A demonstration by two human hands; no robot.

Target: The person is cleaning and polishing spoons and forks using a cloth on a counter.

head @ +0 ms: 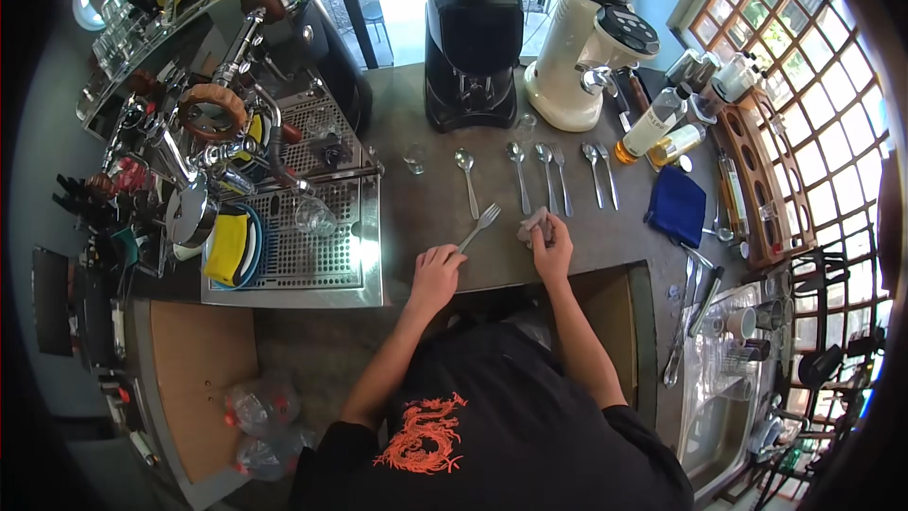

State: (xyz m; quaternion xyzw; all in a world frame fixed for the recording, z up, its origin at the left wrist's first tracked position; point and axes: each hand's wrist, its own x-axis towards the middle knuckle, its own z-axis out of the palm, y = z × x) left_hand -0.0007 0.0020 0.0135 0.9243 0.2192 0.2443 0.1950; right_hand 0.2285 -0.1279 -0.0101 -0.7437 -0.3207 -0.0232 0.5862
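Observation:
My left hand (435, 274) holds a metal fork (479, 227) by the end of its handle, tines pointing up and right over the counter. In my right hand (553, 250) is a crumpled, greyish cloth or paper wipe (532, 226), pinched between thumb and fingers. A lone spoon (467, 181) lies just beyond the fork. Farther right, another spoon (519, 176), a spoon (547, 174) beside a fork (562, 177), and a second such pair, spoon (594, 172) and fork (608, 172), lie with handles towards me.
An espresso machine with a metal drip tray (305, 277) stands at left. Black (472, 35) and cream (567, 57) coffee grinders stand behind the cutlery, near a small glass (414, 158). At right are bottles (656, 121), a folded blue cloth (677, 206), more cutlery and a sink (716, 433).

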